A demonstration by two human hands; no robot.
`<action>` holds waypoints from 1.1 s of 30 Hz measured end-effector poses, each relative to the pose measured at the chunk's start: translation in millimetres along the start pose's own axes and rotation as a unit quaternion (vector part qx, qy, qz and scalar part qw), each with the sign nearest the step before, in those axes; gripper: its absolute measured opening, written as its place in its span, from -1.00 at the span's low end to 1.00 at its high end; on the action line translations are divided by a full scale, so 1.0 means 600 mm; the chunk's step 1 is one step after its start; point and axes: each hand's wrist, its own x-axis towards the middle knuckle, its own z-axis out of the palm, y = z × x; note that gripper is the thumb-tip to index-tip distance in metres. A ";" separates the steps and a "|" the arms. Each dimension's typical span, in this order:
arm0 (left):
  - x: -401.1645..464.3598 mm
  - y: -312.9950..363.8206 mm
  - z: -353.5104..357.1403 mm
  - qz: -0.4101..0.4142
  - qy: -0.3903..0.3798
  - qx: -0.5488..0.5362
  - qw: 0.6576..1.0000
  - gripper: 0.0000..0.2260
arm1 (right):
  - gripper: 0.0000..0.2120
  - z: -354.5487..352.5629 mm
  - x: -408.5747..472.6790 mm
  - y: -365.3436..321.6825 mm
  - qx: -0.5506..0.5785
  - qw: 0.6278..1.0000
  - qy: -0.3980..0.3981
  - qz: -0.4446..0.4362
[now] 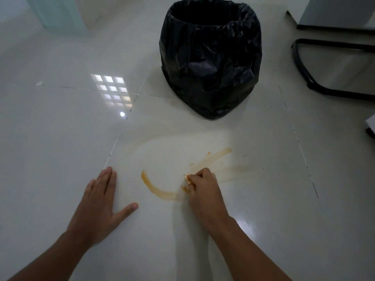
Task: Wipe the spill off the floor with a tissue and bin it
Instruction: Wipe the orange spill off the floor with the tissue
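An orange-brown spill is smeared across the white floor tile in a curved streak, with fainter smears reaching up and right toward. My right hand grips a crumpled, stained tissue and presses it on the floor at the right end of the curved streak. Only the tissue's left edge shows past my fingers. My left hand lies flat on the floor to the left of the spill, fingers straight and thumb spread. A bin lined with a black bag stands behind the spill, its mouth open.
Black chair legs curve over the floor at the right, beside a white cabinet at the top right. A bright window reflection shines on the glossy tiles at the left.
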 end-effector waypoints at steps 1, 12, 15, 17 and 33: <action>0.000 -0.001 0.001 -0.001 -0.001 0.001 1.000 -0.01 | -0.81 0.003 -0.001 -0.003 -0.006 1.000 -0.005 0.000; -0.002 0.006 0.004 -0.018 -0.019 -0.014 1.000 0.12 | -0.72 -0.031 -0.035 0.027 -0.028 0.998 0.025 0.059; -0.003 0.008 0.004 -0.021 -0.014 -0.022 0.999 0.13 | -0.73 -0.013 -0.052 0.007 0.013 0.999 0.007 0.036; -0.003 0.010 0.002 -0.021 -0.015 -0.023 0.999 0.13 | -0.74 0.006 -0.063 -0.010 0.037 0.999 -0.004 0.004; -0.014 0.005 -0.010 0.033 -0.050 0.005 0.998 0.29 | -0.89 0.018 -0.028 -0.034 0.011 0.997 -0.056 0.056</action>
